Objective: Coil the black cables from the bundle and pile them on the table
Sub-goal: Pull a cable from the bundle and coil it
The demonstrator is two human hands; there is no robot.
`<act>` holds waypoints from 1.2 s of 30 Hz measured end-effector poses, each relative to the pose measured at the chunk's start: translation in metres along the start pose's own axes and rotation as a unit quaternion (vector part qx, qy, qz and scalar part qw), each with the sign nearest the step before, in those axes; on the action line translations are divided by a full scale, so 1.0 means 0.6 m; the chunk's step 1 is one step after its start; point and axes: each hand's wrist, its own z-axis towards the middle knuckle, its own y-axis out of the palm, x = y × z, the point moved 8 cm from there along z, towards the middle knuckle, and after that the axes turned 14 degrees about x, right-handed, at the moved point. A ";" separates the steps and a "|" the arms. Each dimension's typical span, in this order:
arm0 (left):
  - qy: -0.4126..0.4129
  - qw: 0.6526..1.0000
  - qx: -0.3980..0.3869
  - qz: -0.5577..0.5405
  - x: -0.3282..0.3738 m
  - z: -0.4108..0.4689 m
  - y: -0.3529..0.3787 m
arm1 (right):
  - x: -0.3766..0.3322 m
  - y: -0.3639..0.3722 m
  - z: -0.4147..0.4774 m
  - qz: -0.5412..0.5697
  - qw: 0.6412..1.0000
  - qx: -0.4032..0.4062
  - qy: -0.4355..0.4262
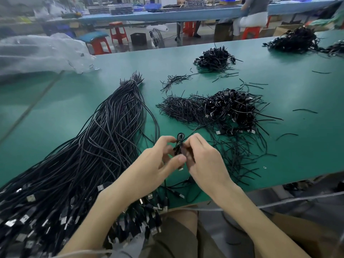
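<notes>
1. Both hands meet over the near edge of the green table (55, 112), each clamped on the same small coiled cable (179, 144).
2. Left hand (158, 161): fingers curled in, thumb pressed against the lower part of the coil.
3. Right hand (204, 161): fingers bent, pinching the coil from the other side. Neither hand is loose.
4. The coil stands roughly upright between the fingertips, its loop poking out on top.
5. The big bundle (104, 142) of black cables lies left of the hands, with its plug ends hanging over the table edge.
6. The pile of coiled cables (230, 110) sits beyond the right hand, and a smaller pile (214, 57) lies farther back.
</notes>
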 end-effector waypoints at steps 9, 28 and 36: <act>0.140 0.980 0.093 0.109 0.021 0.018 -0.040 | 0.007 0.018 0.000 0.201 0.973 -0.063 0.091; -0.055 0.972 0.141 -0.179 0.016 0.057 -0.038 | -0.031 -0.023 0.010 -0.001 0.982 0.151 -0.114; 0.029 0.993 0.080 -0.081 0.008 0.069 -0.026 | 0.018 0.000 0.019 0.138 0.987 0.067 0.056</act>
